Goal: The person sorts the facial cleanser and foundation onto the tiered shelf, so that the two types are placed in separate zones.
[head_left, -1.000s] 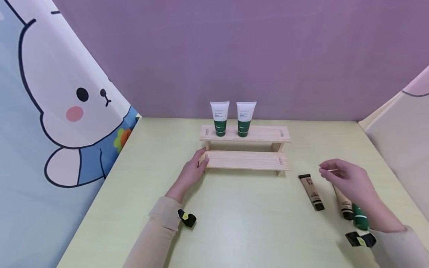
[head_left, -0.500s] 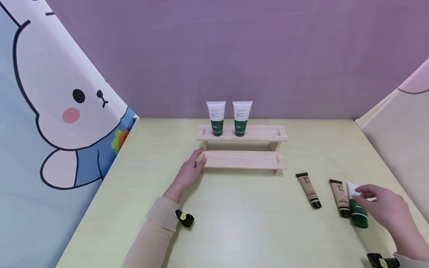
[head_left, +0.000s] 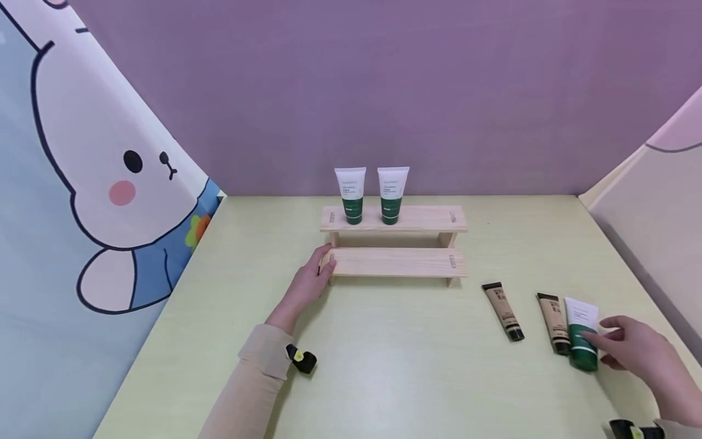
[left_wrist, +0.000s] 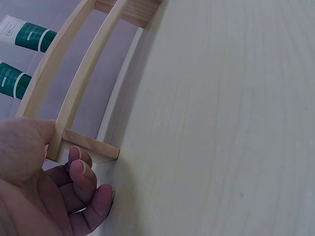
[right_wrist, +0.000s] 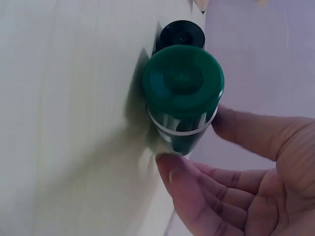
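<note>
Green tube [right_wrist: 183, 93] partly hides black cap [right_wrist: 181, 34], right wrist view.

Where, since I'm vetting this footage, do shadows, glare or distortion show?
Head: soft glare on the table, shadow beside the left sleeve; left wrist: the shelf looks bowed, likely lens distortion; right wrist: the tube shines faintly and casts a shadow.

My left hand [head_left: 304, 285] grips the left end of the lower step of a wooden rack [head_left: 397, 262], whose upper step bears two upright white-and-green tubes [head_left: 391, 195], while my right hand [head_left: 638, 350] pinches the green half of a matching tube [head_left: 582, 318] lying on the table [head_left: 417, 366] beside two brown tubes [head_left: 554, 323].
</note>
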A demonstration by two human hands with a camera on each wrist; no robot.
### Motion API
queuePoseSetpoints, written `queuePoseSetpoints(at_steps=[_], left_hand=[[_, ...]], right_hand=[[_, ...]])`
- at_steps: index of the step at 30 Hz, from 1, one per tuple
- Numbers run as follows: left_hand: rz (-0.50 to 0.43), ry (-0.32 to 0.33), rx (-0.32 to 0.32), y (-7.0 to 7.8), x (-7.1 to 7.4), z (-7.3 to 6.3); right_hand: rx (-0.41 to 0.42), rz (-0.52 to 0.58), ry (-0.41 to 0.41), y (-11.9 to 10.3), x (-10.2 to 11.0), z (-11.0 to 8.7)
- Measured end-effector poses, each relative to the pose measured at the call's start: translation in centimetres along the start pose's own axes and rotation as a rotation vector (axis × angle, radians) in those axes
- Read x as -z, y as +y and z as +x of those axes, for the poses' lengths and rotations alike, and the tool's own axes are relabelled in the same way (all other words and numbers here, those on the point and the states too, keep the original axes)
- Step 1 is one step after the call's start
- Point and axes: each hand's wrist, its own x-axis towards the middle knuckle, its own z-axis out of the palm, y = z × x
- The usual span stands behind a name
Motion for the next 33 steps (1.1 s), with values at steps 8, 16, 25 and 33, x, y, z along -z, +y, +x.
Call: queuePoseSetpoints(at_steps=[8, 16, 25, 33], left_hand=[[-0.01, -0.007, 0.01, 0.2, 0.0, -0.3], [-0.016, -0.009, 0.012, 0.2, 0.0, -0.3], [-0.021, -0.003, 0.007, 0.1, 0.0, -0.2], [-0.029, -0.013, 0.015, 0.0, -0.1, -0.1]], right_hand=[[0.019, 0.207, -0.109, 0.1, -0.4, 0.9], [0.023, 0.257, -0.112, 0.1, -0.7, 0.9], [0.034, 0.287, -0.078, 0.2, -0.9, 0.4], [0.08, 0.305, -0.036, 0.4, -0.8, -0.1]])
